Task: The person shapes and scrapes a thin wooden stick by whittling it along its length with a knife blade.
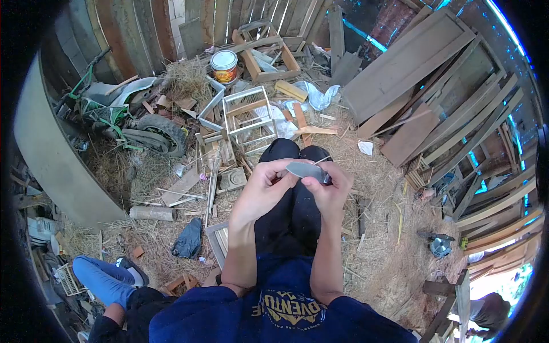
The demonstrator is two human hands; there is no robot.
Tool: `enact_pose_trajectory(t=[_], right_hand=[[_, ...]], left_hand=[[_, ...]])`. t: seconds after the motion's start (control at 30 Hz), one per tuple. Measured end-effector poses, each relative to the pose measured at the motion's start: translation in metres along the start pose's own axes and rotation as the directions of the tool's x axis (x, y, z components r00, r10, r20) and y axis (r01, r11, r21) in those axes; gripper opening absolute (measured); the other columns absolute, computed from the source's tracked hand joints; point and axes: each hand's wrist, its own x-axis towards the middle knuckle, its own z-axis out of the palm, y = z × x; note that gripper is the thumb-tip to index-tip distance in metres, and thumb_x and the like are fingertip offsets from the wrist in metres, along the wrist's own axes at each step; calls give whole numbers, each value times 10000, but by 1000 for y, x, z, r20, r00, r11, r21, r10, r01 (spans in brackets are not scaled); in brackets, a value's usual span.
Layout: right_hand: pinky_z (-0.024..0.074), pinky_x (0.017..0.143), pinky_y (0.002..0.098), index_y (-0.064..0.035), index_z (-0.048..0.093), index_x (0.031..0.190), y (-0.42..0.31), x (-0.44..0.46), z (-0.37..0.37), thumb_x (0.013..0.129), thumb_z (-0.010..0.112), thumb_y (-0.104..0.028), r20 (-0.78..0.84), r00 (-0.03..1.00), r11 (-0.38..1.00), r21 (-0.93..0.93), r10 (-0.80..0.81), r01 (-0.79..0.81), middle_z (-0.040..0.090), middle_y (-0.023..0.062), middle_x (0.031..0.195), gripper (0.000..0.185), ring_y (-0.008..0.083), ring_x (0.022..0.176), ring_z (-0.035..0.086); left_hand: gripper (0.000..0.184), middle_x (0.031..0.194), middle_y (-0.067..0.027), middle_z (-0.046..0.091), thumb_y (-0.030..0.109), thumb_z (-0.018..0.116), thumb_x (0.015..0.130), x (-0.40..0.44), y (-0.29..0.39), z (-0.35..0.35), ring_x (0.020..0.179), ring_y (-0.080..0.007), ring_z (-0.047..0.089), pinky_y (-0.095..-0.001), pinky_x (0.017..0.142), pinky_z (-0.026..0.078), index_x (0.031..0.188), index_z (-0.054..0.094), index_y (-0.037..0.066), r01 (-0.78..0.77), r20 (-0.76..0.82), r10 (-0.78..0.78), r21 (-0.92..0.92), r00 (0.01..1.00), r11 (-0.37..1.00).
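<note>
A small grey flat piece [306,171] is held between my two hands, above my knees. My left hand [271,182] pinches its left end between thumb and fingers. My right hand [331,184] closes round its right end, near a dark part whose shape I cannot make out. A thin light stick [322,160] pokes out above the piece, close to the right fingers. What the piece is made of is too small to tell.
Wooden frames [249,111], a paint bucket [224,66] and a motorbike wheel [162,135] lie ahead and left. Boards [409,66] lean at right, with a circular saw [440,246] on the straw floor. One person's jeans leg [103,279] shows lower left; another person [490,313] is lower right.
</note>
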Motion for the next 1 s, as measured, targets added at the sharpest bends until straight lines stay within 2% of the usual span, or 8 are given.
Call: enact_pose_trajectory(t=[0.17,0.27,0.47,0.6,0.77,0.87,0.9,1.0], right_hand=[[434,496,308,-37,699,773,-2,-1,2,561,905,-490,-36,998,996,-69,-59,56,643,66,637,541,193,532,594],[437,494,313,-49,704,776,12,-3,-4,537,918,-476,-44,999,992,-123,-23,17,654,72,645,535,200,531,603],[428,480,319,-50,689,756,-13,7,2,556,902,-499,-29,989,983,-112,-148,144,634,56,621,535,203,515,596],[399,467,322,-40,686,751,10,-2,-9,583,893,-515,-91,984,986,-58,154,-159,576,47,573,544,200,494,554],[408,474,324,-46,685,749,-6,-1,5,599,885,-516,25,996,996,-21,-84,84,583,55,593,532,206,498,554],[420,482,322,-50,683,745,4,0,9,599,881,-515,-74,996,998,21,-55,57,596,60,601,526,210,512,575],[428,489,318,-51,684,751,4,-1,1,594,881,-511,-25,998,997,-35,66,-67,608,61,608,524,209,517,585],[433,495,314,-50,688,760,1,-3,-1,591,878,-515,-28,997,997,17,73,-72,607,61,606,530,212,518,586]], left_hand=[[246,1070,-42,714,-13,558,956,-2,-6,-5,953,-69,609,-231,857,492,1167,684,-23,-59,-4,59,-4,998,998],[248,1047,-38,712,-20,563,947,-2,-10,-14,936,-68,607,-230,841,489,1164,684,-25,43,36,-47,112,998,993],[244,975,-20,695,1,564,962,-6,2,-5,883,-48,583,-219,769,473,1175,680,-27,8,21,-8,-16,1000,1000],[247,1014,-29,699,24,567,974,-8,-3,-13,909,-49,591,-215,803,481,1193,668,-33,37,36,-39,62,999,997],[257,1054,-44,705,27,563,980,-5,-1,-2,942,-62,607,-228,846,491,1212,652,-40,27,53,-26,-17,998,1000],[265,1132,-56,701,17,547,985,-6,-2,-9,1004,-89,622,-249,903,494,1225,647,-37,38,-2,-38,35,999,999],[267,1143,-57,699,12,545,984,-7,-4,-12,1011,-94,623,-251,910,493,1227,647,-35,73,-28,-71,65,997,995],[277,1166,-67,695,-4,542,979,-5,-3,-9,1021,-102,627,-256,920,494,1236,645,-29,27,32,-27,-7,999,1000]])
